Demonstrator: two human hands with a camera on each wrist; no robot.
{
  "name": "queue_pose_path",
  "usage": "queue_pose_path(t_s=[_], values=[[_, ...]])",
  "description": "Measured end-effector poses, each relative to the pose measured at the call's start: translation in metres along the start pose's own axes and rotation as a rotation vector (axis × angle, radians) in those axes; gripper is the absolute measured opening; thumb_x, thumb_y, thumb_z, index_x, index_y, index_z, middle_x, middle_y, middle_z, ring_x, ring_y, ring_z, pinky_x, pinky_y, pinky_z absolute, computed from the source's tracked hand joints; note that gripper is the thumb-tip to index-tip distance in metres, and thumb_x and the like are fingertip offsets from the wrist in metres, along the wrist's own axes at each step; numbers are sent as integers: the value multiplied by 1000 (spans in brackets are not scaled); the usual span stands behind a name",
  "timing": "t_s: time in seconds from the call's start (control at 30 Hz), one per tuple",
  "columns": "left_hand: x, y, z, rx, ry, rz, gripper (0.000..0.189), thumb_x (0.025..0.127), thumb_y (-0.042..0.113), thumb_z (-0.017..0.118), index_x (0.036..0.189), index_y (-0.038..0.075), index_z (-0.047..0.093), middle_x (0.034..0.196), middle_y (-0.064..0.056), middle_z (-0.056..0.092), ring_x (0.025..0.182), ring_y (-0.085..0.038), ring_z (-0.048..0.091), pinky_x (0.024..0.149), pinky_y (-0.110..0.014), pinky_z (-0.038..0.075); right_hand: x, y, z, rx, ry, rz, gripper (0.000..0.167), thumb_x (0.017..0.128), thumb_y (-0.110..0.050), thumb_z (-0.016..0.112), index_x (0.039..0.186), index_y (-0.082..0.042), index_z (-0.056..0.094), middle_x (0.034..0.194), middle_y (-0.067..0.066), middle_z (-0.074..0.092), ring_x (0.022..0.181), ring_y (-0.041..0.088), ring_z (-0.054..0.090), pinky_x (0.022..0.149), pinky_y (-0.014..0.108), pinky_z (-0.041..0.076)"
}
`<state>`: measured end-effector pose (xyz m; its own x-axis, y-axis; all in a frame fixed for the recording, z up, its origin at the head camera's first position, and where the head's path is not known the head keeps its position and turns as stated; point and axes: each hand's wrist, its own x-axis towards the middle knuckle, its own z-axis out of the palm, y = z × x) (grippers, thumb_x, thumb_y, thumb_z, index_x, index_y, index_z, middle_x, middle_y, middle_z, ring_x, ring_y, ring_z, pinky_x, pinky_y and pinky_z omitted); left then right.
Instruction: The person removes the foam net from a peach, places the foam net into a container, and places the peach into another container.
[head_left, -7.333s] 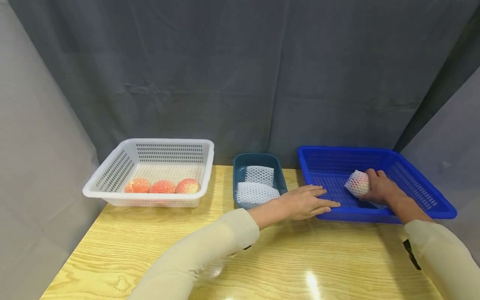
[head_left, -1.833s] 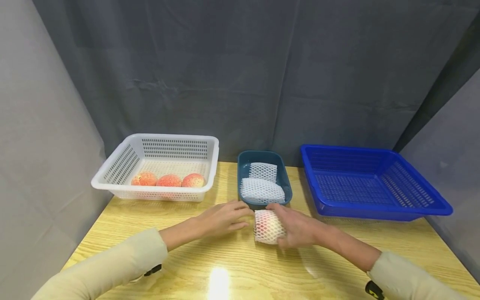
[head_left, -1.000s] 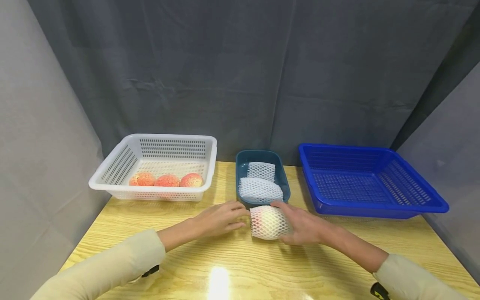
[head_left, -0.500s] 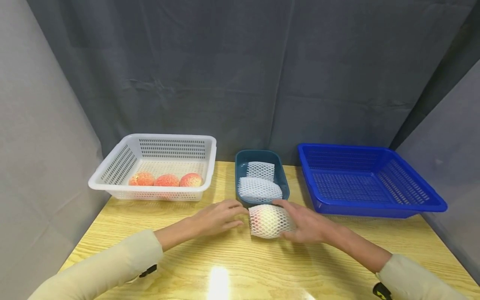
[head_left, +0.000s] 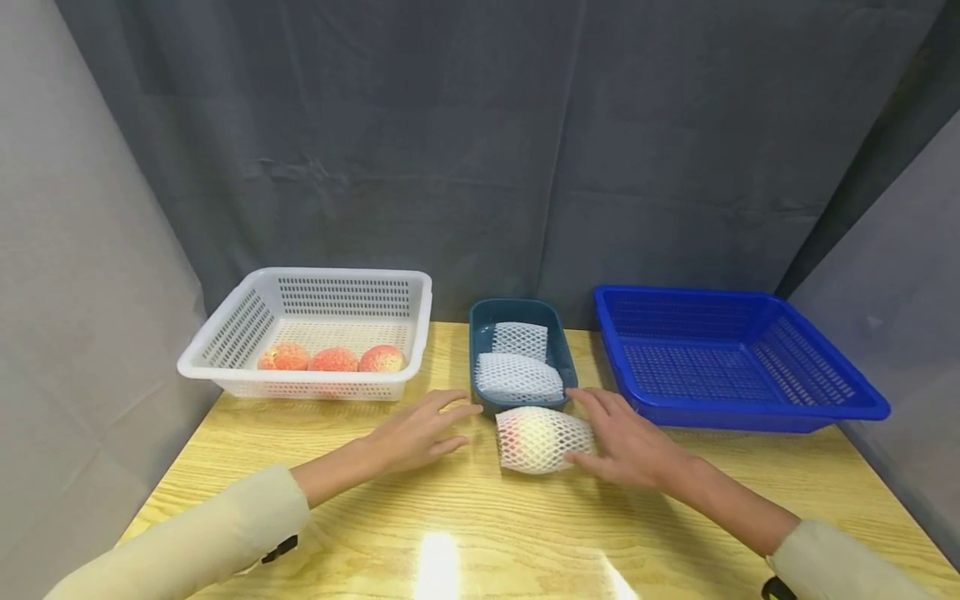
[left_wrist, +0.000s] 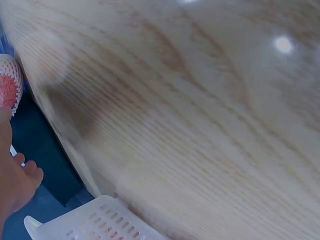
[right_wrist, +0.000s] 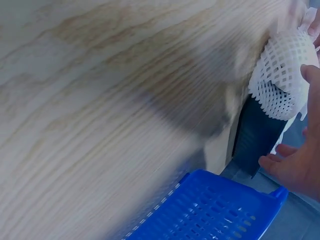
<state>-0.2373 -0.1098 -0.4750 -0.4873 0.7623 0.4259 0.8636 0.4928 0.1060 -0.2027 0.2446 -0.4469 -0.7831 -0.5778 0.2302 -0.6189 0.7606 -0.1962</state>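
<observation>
A peach in a white foam net sleeve [head_left: 536,442] lies on the table in front of the small teal tray. The sleeve reaches past the fruit to the right, its loose end close to my right thumb. My right hand [head_left: 630,437] has its fingers spread, the thumb tip at the sleeve's edge and the forefinger near the tray's corner. To the left, my left hand [head_left: 416,433] hovers with fingers loosely extended, apart from the peach. In the right wrist view the foam net sleeve [right_wrist: 280,75] shows its open end beside the right thumb.
The teal tray [head_left: 480,333] holds flat foam net sleeves [head_left: 519,377]. At left, a white basket [head_left: 225,333] contains three bare peaches [head_left: 333,360]. A blue basket [head_left: 720,408] stands at right. Grey curtains [head_left: 375,167] close off the back and sides of the wooden table [head_left: 360,533].
The netted peach came from the blue basket to the table's middle in my right hand. That hand then loosened and drew back right, baring the sleeve's end; the left hand moved slightly left.
</observation>
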Motion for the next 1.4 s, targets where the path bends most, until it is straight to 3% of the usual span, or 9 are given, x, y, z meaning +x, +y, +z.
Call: queue_pose_path(t_s=[0.3,0.53,0.77,0.93,1.13,1.4], values=[[-9,2,-2,25,-58,-131,55,97,31,68,145,10,53,151,-23,41,137,-40,41,109,-53,37,-11,8,3,-87,77,-68,89,88,-45,73,150,5,34,150,31,36,135,50,36,104,64,35],[-16,3,-3,81,-147,-219,60,101,38,58,153,13,42,158,-21,29,142,-41,31,115,-51,25,-19,12,6,-105,23,-8,93,90,-51,69,155,0,28,155,27,31,140,47,31,108,62,32],[-23,3,-3,67,-138,-224,61,99,36,62,151,10,43,156,-25,31,140,-44,33,112,-56,31,-27,14,9,-91,-11,49,95,91,-56,66,157,-2,23,157,28,25,134,50,38,103,63,38],[-23,3,-3,81,-145,-231,61,100,37,61,151,10,43,156,-24,31,141,-42,33,111,-56,32,-28,14,10,-69,11,65,97,88,-56,70,157,-4,26,154,26,31,128,49,45,95,63,45],[-19,7,-5,48,-130,-224,60,99,34,64,150,8,45,155,-24,33,139,-42,36,112,-55,32,-18,6,6,-7,40,34,97,80,-47,81,153,-6,34,144,21,42,126,42,48,86,58,52],[-12,12,-5,21,-161,-227,59,101,35,61,152,10,43,155,-22,34,139,-41,37,113,-52,31,-1,-5,9,52,6,0,98,75,-46,86,153,-13,36,144,14,43,125,34,51,87,52,53]])
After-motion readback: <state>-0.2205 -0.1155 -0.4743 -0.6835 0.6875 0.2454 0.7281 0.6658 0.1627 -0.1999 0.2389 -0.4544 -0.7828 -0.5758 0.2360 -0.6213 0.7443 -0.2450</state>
